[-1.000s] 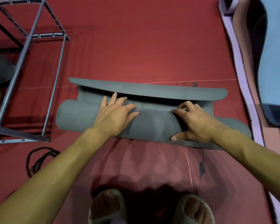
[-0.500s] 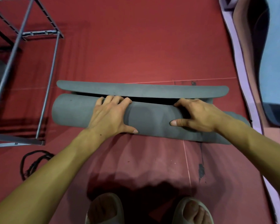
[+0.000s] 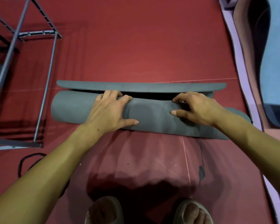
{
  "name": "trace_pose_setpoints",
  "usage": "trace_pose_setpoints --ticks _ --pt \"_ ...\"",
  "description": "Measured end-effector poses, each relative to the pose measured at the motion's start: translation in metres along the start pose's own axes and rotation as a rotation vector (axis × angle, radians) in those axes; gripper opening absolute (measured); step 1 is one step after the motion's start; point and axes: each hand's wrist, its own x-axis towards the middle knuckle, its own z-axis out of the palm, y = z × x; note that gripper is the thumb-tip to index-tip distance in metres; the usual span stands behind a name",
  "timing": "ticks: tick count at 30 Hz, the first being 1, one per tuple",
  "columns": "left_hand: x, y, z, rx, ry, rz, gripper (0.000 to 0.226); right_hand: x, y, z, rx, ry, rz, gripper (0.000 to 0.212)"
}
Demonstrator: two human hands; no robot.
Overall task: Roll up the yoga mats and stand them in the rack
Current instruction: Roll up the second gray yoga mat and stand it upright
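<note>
The fingers (image 3: pixel 111 94) of the left hand (image 3: pixel 109 111) curl over the far side of the grey yoga mat (image 3: pixel 152 115), thumb spread along its near side, and the right hand (image 3: pixel 196 108) grasps the roll the same way. The mat lies almost fully rolled on the red floor (image 3: pixel 136 46), its last flap (image 3: pixel 141 87) raised just beyond the fingers. The metal rack (image 3: pixel 45 34) stands to the left, near the roll's end.

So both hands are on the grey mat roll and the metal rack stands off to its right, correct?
Not quite: the head view shows the metal rack to the left of the grey mat roll. The left hand and right hand are both on it.
</note>
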Motion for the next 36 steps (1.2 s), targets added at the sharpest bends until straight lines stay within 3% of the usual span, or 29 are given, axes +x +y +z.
trace_pose_setpoints --ticks 5,8,12,20,26,31,36 --pt "-0.003 0.002 0.003 0.010 0.097 -0.003 0.085 -0.002 -0.007 0.018 -0.015 0.268 -0.051 0.036" --pt "0.005 0.000 -0.002 -0.081 0.100 -0.032 0.076 -0.003 -0.014 0.033 -0.098 0.391 -0.060 0.032" --pt "0.015 -0.004 -0.002 -0.179 0.090 -0.030 0.080 -0.002 -0.017 0.030 -0.076 0.377 -0.032 0.048" --pt "0.018 0.001 0.004 -0.083 0.223 -0.051 0.071 -0.001 -0.023 0.030 -0.268 0.269 0.018 0.126" --pt "0.021 0.007 0.007 -0.018 0.226 -0.113 0.069 0.007 -0.028 0.021 -0.325 0.299 0.015 0.128" --pt "0.028 0.008 0.002 -0.041 0.230 -0.120 0.067 0.014 -0.026 0.008 -0.262 0.257 -0.001 0.105" --pt "0.035 0.007 0.001 0.041 0.160 -0.102 0.094 0.022 -0.023 -0.001 -0.223 0.250 0.022 0.101"
